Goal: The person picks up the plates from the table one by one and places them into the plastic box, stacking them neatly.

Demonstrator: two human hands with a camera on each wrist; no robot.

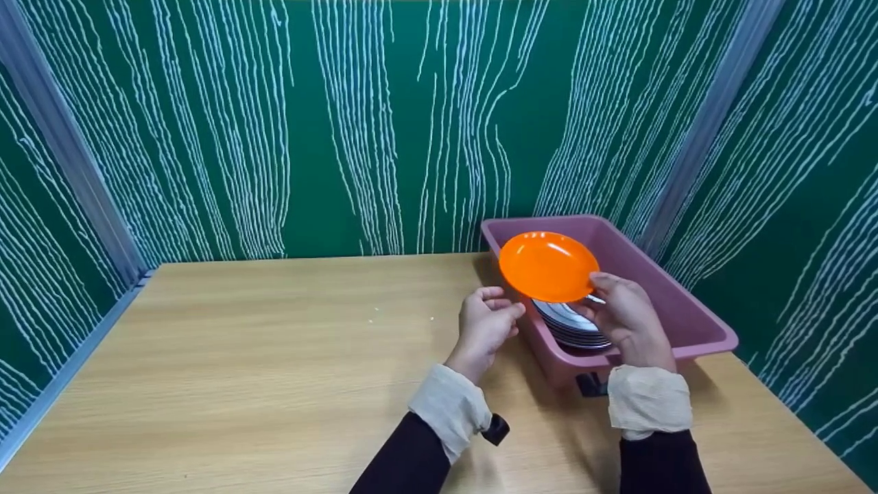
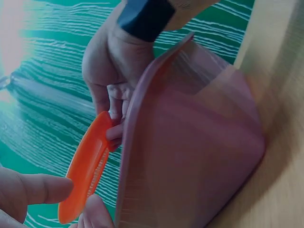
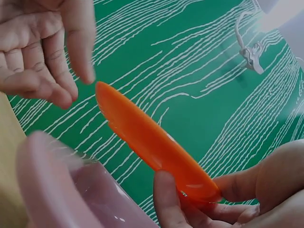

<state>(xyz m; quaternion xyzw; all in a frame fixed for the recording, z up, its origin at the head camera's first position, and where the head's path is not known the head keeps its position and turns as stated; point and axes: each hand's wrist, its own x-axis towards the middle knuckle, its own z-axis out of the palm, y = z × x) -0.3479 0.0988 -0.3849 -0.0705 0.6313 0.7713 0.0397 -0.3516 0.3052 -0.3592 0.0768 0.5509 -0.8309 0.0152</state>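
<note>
An orange plate point(image 1: 549, 266) is held tilted above the near left side of a pink tub point(image 1: 686, 309). My right hand point(image 1: 631, 319) pinches the plate's right rim between thumb and fingers, as the right wrist view also shows. My left hand point(image 1: 483, 326) hovers just left of the tub, its fingers loosely bent and spread. In the right wrist view, the left thumb point(image 3: 80, 42) comes close to the far end of the orange plate point(image 3: 152, 142). Inside the tub, below the orange plate, sits a stack of pale plates point(image 1: 569, 326), partly hidden.
The tub stands at the right of a wooden table point(image 1: 274, 384), near the back wall. Green panels point(image 1: 439, 137) with white wavy lines enclose the table. A black clip point(image 1: 591, 385) shows at the tub's near end. Tiny white specks point(image 1: 374, 315) lie on the tabletop.
</note>
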